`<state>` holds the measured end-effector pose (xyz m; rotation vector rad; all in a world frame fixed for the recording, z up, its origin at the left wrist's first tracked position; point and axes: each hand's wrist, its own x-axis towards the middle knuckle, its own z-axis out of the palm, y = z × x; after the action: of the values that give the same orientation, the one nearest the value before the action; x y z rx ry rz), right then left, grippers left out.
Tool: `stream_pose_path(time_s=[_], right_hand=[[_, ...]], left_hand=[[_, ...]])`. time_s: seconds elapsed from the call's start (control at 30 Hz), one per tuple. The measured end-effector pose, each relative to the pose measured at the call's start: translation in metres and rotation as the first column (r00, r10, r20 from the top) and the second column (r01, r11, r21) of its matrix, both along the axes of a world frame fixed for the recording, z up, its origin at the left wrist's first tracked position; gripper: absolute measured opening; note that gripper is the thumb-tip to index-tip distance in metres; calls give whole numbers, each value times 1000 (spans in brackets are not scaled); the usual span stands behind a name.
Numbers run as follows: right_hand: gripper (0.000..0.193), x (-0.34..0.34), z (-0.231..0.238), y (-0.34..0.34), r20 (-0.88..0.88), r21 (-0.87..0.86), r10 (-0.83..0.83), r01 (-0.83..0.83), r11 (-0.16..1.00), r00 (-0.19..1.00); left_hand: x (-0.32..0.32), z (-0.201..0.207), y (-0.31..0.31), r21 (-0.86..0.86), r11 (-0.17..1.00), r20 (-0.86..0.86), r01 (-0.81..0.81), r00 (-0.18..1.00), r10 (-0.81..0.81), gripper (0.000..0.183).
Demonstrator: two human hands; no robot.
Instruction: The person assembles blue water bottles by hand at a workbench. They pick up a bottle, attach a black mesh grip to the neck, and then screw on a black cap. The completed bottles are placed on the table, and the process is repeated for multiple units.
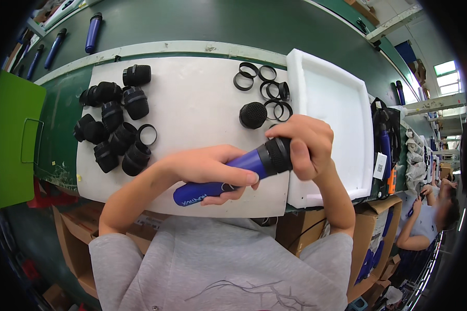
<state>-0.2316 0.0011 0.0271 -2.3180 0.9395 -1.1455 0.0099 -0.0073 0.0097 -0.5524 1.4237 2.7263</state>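
A blue handheld microphone [244, 164] with a black head lies tilted across my two hands, its head end toward the right. My left hand [207, 165] is closed round the blue body. At the black head end, my right hand [307, 144] wraps its fingers about the top, hiding part of it. Just beyond my hands, a loose black mesh microphone head [253, 115] rests on the white sheet [192, 103]. Several black rings [244, 81] lie behind it. To the left, several black microphone heads [112, 115] are heaped, with a single black ring [148, 134] beside them.
A white foam tray [294, 78] stands at the right of the sheet. A green bin [10, 140] is at the far left. Blue microphones [93, 33] lie on the green bench behind. Cardboard boxes [371, 238] sit below the table edge. Another person [425, 223] works at far right.
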Motion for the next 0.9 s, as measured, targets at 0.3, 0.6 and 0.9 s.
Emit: stream_pose_path(time_s=[0.3, 0.6, 0.9], right_hand=[[25, 0, 3, -6, -90, 321, -65, 91, 943, 994], [24, 3, -7, -2, -156, 163, -133, 158, 974, 979], [22, 8, 0, -4, 122, 83, -27, 17, 996, 992]], left_hand=[[-11, -4, 9, -555, 817, 67, -158, 970, 233, 38], [-17, -6, 8, -474, 870, 185, -135, 951, 248, 34], [-9, -19, 10, 121, 987, -81, -107, 990, 117, 25]])
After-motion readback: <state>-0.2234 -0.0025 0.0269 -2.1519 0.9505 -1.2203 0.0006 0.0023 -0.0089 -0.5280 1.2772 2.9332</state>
